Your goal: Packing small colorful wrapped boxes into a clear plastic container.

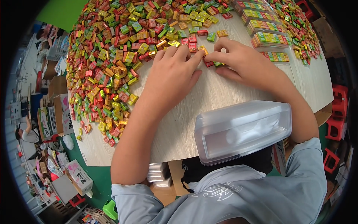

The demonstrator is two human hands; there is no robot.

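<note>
A large heap of small foil-wrapped candies [112,67] in red, yellow, green and orange spreads over the far left of the table. My left hand [173,69] lies over its near edge, fingers stretched. Its index fingertip meets a yellow-orange candy [203,49] beside a few red candies [192,44]. From the right, my right hand [242,63] reaches to the same spot, fingers bent but apart. Below its index finger lie a red and a green candy [217,64], partly hidden. I cannot make out anything gripped in either hand.
A clear plastic box [242,130] lies tilted at the table's near edge. Clear trays of candies in rows [268,39] stand far right, with a loose row [276,56] before them and another heap [298,33] beyond. Red stools [337,102] and cartons [78,175] flank the table.
</note>
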